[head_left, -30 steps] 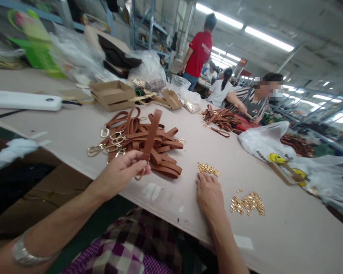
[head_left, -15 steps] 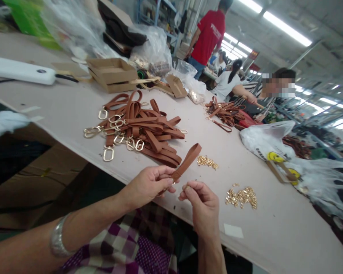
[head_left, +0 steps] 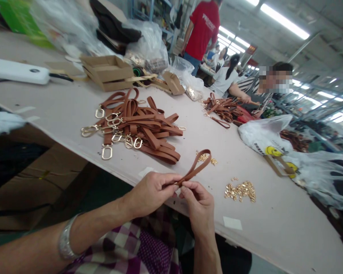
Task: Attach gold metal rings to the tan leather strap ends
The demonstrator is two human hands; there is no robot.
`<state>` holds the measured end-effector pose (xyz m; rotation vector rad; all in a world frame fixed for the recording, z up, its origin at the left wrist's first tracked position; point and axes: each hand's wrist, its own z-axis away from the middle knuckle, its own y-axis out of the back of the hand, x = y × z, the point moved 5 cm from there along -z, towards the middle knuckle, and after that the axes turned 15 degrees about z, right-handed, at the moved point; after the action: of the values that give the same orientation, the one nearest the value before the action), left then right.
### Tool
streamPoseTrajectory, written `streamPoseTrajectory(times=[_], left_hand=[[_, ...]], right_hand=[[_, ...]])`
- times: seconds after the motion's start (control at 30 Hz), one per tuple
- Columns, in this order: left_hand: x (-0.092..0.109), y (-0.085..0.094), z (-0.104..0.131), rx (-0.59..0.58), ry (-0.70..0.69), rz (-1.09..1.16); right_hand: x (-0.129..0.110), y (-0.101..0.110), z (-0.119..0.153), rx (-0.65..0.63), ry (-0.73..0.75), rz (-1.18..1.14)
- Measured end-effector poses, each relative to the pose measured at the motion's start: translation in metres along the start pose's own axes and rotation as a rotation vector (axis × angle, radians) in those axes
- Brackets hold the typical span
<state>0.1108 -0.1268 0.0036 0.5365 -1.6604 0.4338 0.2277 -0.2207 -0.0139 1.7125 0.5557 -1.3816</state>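
A brown leather wrist strap (head_left: pixel 198 165) is bent into a loop that rises from between my hands. My left hand (head_left: pixel 151 192) is closed on its lower end, with thumb and fingers pinching it. Against the same end, my right hand (head_left: pixel 198 201) presses its thumb and forefinger together. Whether a small metal piece lies under those fingertips is hidden. Beyond the loop is a small pile of gold rivet pieces (head_left: pixel 213 161), partly covered by the strap. To the right lies a larger pile of round gold pieces (head_left: pixel 241 191).
A heap of brown straps (head_left: pixel 148 127) with gold clasps lies left of centre. Behind it are cardboard boxes (head_left: pixel 108 72) and plastic bags (head_left: pixel 151 42). More straps (head_left: pixel 223 108) lie near a co-worker (head_left: pixel 253 89) across the table. A white bag (head_left: pixel 264 133) sits at right.
My right hand has moved left and now meets the strap end beside my left hand. The strap's loop has opened wider and tipped to the right, over the small gold pile.
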Motion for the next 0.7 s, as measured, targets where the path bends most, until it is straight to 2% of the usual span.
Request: streamPoseTrajectory(times=[0.2,0.3,0.37,0.43,0.5,0.6,0.7], left_hand=[[0.004,-0.003,0.008,-0.007,-0.199,-0.265],[0.004,-0.006,0.009,-0.032,-0.280,-0.304],[0.002,-0.008,0.006,-0.036,-0.270,-0.278],[-0.004,-0.011,0.002,-0.035,-0.148,-0.164],[-0.014,-0.014,-0.002,-0.017,0.050,0.059],[-0.025,-0.018,-0.002,0.031,0.298,0.424],[-0.029,-0.021,-0.001,0.023,0.423,0.606]], right_hand=[[-0.006,0.000,0.009,0.082,-0.018,-0.043],[-0.003,-0.001,0.012,0.142,-0.039,-0.107],[-0.002,-0.003,0.012,0.156,-0.040,-0.124],[-0.002,0.000,0.012,0.148,-0.026,-0.078],[0.000,0.011,0.011,0.138,0.007,0.065],[0.011,0.051,0.010,0.239,0.078,0.458],[0.030,0.100,0.008,0.349,0.114,0.892]])
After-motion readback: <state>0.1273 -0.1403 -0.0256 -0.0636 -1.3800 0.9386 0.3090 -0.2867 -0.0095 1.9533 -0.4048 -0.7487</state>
